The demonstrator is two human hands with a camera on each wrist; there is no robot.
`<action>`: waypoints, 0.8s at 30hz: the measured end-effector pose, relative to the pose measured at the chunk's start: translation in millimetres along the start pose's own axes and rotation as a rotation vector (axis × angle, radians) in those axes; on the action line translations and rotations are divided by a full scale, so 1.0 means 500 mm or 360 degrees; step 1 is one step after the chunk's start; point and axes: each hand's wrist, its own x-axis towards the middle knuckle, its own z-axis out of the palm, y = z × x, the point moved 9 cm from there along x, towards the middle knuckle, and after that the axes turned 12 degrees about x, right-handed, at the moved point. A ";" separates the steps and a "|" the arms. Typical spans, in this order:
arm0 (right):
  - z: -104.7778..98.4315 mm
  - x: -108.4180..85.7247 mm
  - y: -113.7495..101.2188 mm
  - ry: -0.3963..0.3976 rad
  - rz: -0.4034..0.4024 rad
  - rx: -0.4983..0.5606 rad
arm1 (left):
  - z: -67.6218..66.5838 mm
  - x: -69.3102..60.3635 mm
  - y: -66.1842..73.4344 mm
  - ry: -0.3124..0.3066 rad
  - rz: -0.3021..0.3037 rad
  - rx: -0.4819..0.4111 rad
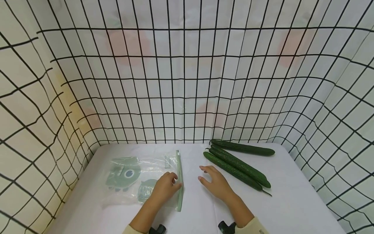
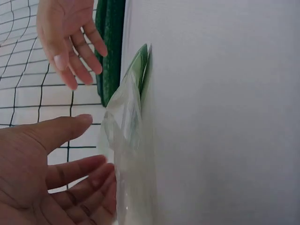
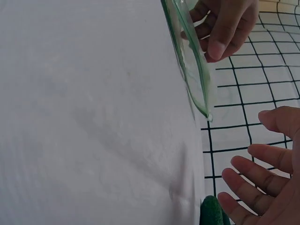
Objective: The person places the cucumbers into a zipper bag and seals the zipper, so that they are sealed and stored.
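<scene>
A clear zip bag (image 1: 128,190) printed with pale green cartoon shapes lies flat on the left of the white table, its green zip edge (image 1: 180,195) towards the middle. My left hand (image 1: 164,188) is at that edge, fingers loosely bent. In the left wrist view, thumb and fingers of the left hand (image 2: 51,173) stand apart beside the bag (image 2: 133,117); some fingertips are partly hidden by it. The bag's mouth (image 3: 192,65) gapes slightly in the right wrist view. Over the table, between bag and cucumbers, hovers my right hand (image 1: 217,185), fingers spread and holding nothing.
Several dark green cucumbers lie on the right: one cucumber (image 1: 242,148) at the back, others (image 1: 239,167) side by side in front, slanting towards me. Black wire grid panels (image 1: 184,81) with white cloth behind stand around the back and sides of the table (image 1: 292,201).
</scene>
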 end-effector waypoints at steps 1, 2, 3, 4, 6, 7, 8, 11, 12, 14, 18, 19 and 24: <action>0.003 0.000 -0.001 -0.0004 -0.0004 -0.0001 | 0.003 0.001 0.000 -0.0015 -0.0012 0.0008; 0.006 0.000 0.000 -0.0012 -0.0003 -0.0001 | 0.007 0.002 0.000 -0.0032 -0.0021 0.0011; 0.009 0.000 0.000 -0.0022 -0.0001 0.0000 | 0.010 0.003 -0.001 -0.0057 -0.0039 0.0009; 0.012 -0.001 0.000 -0.0031 -0.0006 -0.0001 | 0.012 0.003 0.000 -0.0070 -0.0041 0.0009; 0.017 -0.001 0.002 -0.0047 0.0005 0.0004 | 0.020 0.005 -0.001 -0.0116 -0.0069 0.0008; 0.019 -0.001 0.002 -0.0055 0.0006 0.0006 | 0.024 0.006 -0.002 -0.0137 -0.0082 0.0016; 0.022 0.000 0.002 -0.0063 0.0008 0.0012 | 0.026 0.006 -0.002 -0.0152 -0.0090 0.0018; 0.030 0.000 0.000 -0.0088 0.0000 0.0043 | 0.033 0.006 -0.004 -0.0176 -0.0113 0.0031; 0.032 -0.001 -0.003 -0.0097 -0.0009 0.0054 | 0.034 0.005 -0.004 -0.0177 -0.0114 0.0036; 0.038 -0.001 -0.006 -0.0121 -0.0026 0.0076 | 0.034 0.004 -0.004 -0.0165 -0.0112 0.0033; 0.052 -0.002 -0.015 -0.0179 -0.0072 0.0082 | 0.028 0.003 -0.010 -0.0131 -0.0130 -0.0008; 0.056 -0.002 -0.017 -0.0195 -0.0076 0.0088 | 0.026 0.002 -0.012 -0.0126 -0.0136 -0.0033; 0.073 0.000 -0.021 -0.0249 -0.0078 0.0099 | 0.021 0.004 -0.020 -0.0126 -0.0150 -0.0192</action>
